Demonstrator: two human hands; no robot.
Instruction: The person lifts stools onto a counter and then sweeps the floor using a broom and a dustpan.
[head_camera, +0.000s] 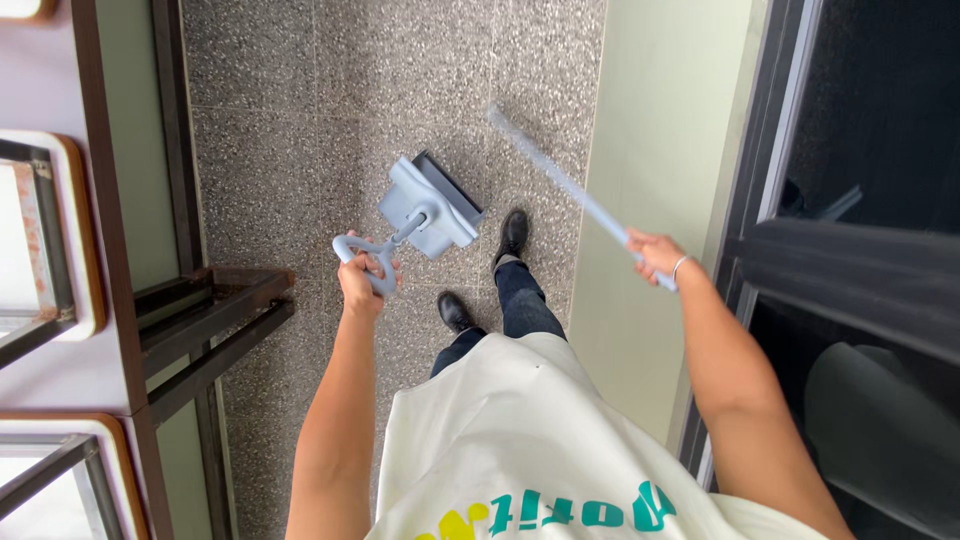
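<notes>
Speckled grey terrazzo floor (300, 120) is running down a narrow passage, with a dark metal frame (200, 310) and pale framed panels along the left side and a pale green wall (660, 130) and dark window frame (800, 250) on the right. Person is standing mid-passage, looking straight down; two black shoes (512, 232) are showing below a cream apron, one foot ahead of the other. Left hand (362, 280) is clenching the looped handle of a grey-blue dustpan (432, 205), fingers wrapped fully round the grip. Dustpan is hanging just ahead of that hand, its stem pointing forward and to the right, its dark open lip facing away from the body; whether it is touching the floor cannot be told. Right hand (655, 255) is gripping a pale blue pole (560, 180), fingers closed round its near end. Pole's long axis is slanting forward and leftward, blurred, its far end lying just beyond the dustpan, well apart from it. Left hand is sitting nearer the dustpan; pole's head is not visible.
</notes>
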